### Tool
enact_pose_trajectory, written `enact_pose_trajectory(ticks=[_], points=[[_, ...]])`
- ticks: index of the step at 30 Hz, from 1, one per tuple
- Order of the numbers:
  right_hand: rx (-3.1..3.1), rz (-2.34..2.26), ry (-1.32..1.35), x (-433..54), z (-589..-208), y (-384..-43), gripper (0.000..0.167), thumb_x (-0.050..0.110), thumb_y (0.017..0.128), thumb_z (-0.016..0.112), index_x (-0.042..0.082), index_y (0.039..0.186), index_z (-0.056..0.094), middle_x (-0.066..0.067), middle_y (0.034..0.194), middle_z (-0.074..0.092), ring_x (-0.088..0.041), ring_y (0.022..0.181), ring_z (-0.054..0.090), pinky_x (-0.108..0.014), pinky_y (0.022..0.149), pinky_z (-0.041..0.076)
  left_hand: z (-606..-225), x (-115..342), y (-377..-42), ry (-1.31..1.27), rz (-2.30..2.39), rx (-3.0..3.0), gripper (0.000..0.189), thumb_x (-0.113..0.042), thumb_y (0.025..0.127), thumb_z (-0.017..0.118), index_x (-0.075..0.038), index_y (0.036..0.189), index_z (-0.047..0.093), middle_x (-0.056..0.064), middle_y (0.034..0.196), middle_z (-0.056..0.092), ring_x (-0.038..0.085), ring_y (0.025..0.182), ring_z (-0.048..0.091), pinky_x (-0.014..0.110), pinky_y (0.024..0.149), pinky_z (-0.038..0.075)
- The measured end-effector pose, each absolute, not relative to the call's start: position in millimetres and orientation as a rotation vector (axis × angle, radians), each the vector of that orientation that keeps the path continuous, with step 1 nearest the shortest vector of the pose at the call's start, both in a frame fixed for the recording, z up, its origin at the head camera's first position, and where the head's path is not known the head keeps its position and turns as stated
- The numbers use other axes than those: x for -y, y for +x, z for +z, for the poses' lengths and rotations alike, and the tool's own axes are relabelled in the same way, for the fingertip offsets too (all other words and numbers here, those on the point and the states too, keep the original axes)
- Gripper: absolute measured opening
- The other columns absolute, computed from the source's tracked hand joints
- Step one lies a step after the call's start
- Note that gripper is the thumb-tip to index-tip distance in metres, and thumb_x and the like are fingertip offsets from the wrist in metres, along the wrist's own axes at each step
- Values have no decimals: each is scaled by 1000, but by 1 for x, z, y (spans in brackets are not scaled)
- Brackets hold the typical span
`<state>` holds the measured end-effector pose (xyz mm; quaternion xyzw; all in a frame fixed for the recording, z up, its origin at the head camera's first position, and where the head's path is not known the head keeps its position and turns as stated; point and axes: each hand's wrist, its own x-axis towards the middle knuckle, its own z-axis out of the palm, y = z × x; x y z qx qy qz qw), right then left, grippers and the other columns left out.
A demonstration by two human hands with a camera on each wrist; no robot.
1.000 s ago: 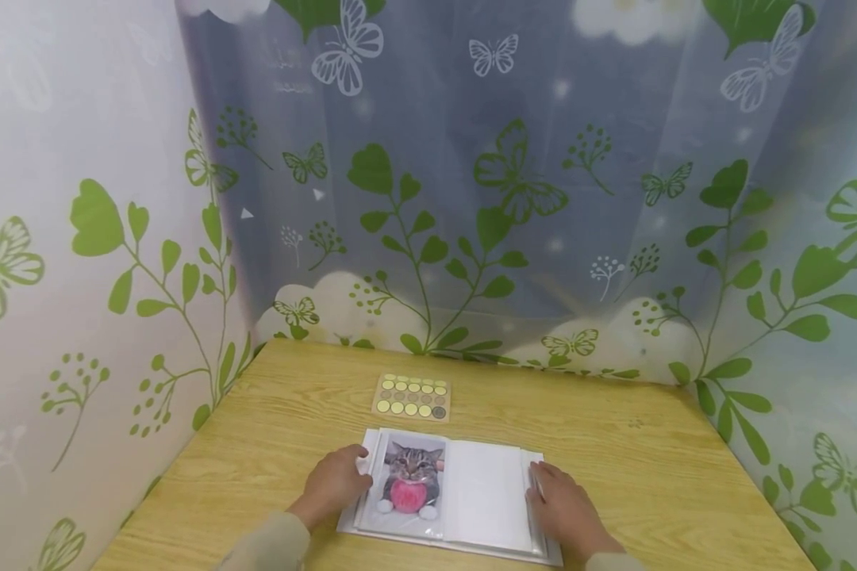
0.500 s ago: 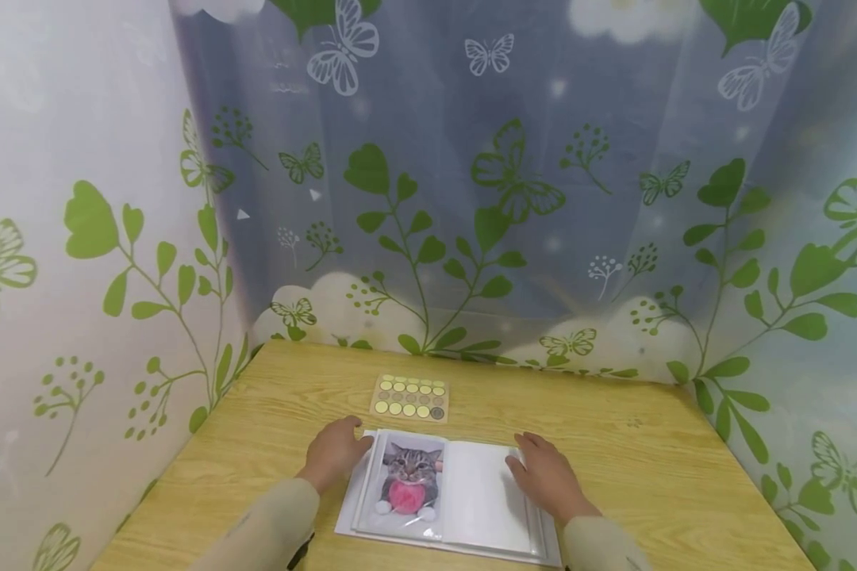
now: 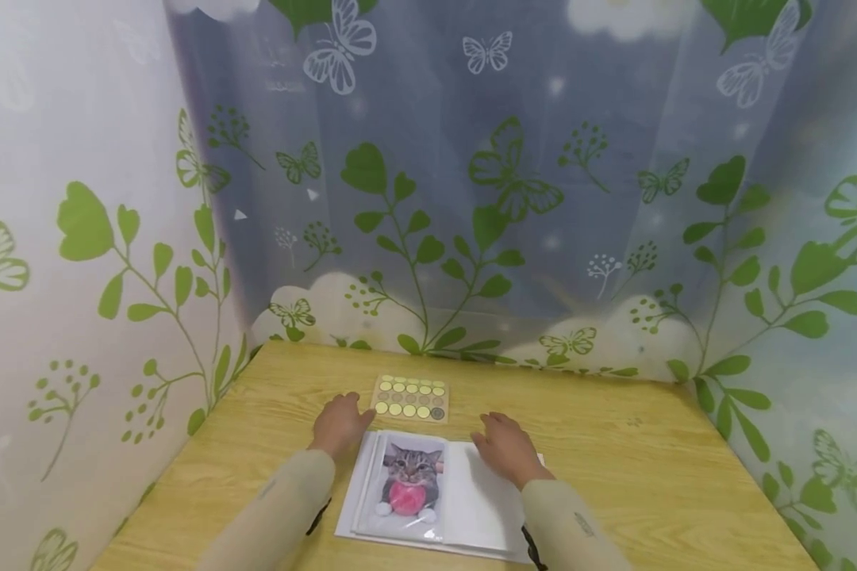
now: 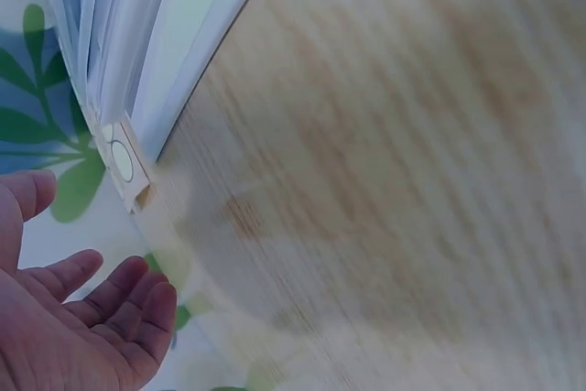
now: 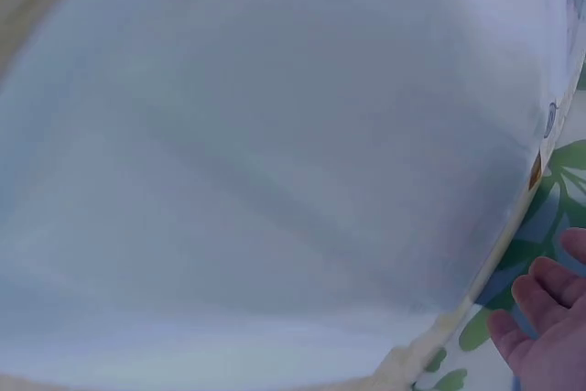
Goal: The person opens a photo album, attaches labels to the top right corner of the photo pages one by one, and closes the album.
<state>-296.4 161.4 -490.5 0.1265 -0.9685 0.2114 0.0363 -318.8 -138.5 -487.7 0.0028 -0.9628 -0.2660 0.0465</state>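
A photo album (image 3: 482, 492) lies spread on the table, its left page bearing a photo of a cat with a pink ball (image 3: 409, 480) under a clear sleeve. Its right page is plain white. My left hand (image 3: 339, 427) hovers by the album's upper left corner, fingers loosely bent and holding nothing. Over the top of the white page is my right hand (image 3: 505, 446), also with nothing in it. Behind the album lies a small tan sheet of round yellow stickers (image 3: 410, 399), close to the left fingertips. In the left wrist view the left hand (image 4: 92, 318) stays apart from the album.
The wooden table (image 3: 657, 476) carries the album and the sheet. A curtain printed with butterflies and leaves (image 3: 464, 198) closes off the back and both sides.
Both hands have left the album's side edges and moved forward, the right one also inward to the left. The album and sticker sheet stay in place.
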Motion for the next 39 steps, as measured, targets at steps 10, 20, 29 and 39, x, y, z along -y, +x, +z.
enact_pose_trajectory(ticks=[10,20,29,39], points=[[2988,679,433,-132,-502,-322,43,26,101,54,-6,130,58,-28,133,55,-46,124,51,-60,103,40,-496,131,-340,58,-770,2974,57,-33,98,59,11,133,52,35,129,52,51,121,49,63,98,44],[3036,584,452,-115,-513,-336,34,27,100,54,-1,115,65,-24,130,58,-43,125,50,-59,104,40,-511,122,-351,92,-685,2947,53,-35,95,62,13,119,61,34,116,56,48,109,53,62,91,47],[3142,621,340,-107,-511,-335,42,27,102,49,-4,128,60,-28,140,47,-45,134,39,-63,108,32,-505,114,-341,104,-610,2983,43,-34,94,65,9,99,69,28,103,55,43,101,53,58,87,48],[3074,685,334,-111,-505,-334,39,24,102,48,-5,121,64,-29,133,53,-48,126,47,-64,103,38,-503,109,-345,118,-614,2964,39,-31,95,64,5,110,68,22,105,58,39,104,53,58,94,44]])
